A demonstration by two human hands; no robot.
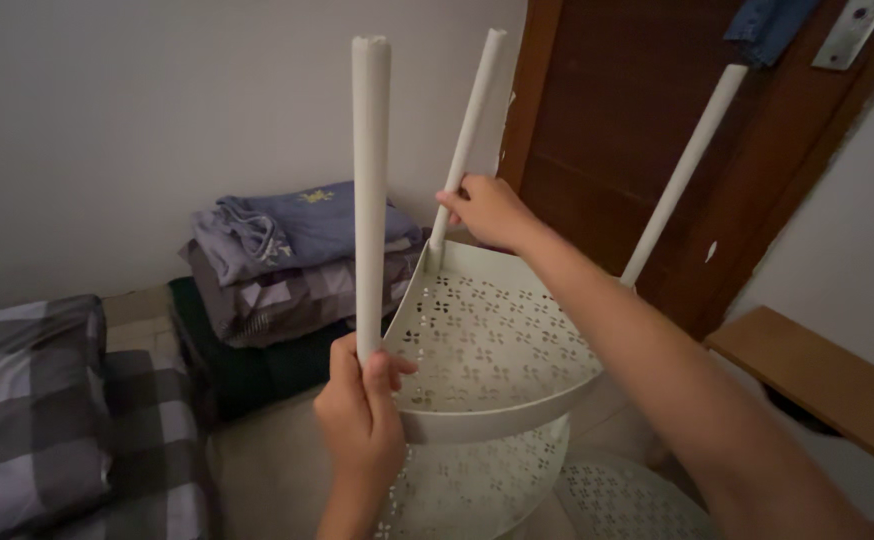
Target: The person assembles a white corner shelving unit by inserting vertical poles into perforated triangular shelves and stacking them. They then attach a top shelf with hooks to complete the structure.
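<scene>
Corner shelf rack [497,340] partly assembled: perforated trays stacked, three poles up. Left hand [360,415] clasps the near pole [370,200]; right hand [487,210] grips the back pole [467,130]. Upper tiers absent.

Both hands' fingers [382,365] apparently curled.

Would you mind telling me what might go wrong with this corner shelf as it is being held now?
The left hand grips only the near pole low down, so its long free top could sway or lever loose. The right hand holds the middle pole, while the far pole is unsupported, so the top shelf might tilt. That pole also stands close to the wooden door and might knock it.
</scene>
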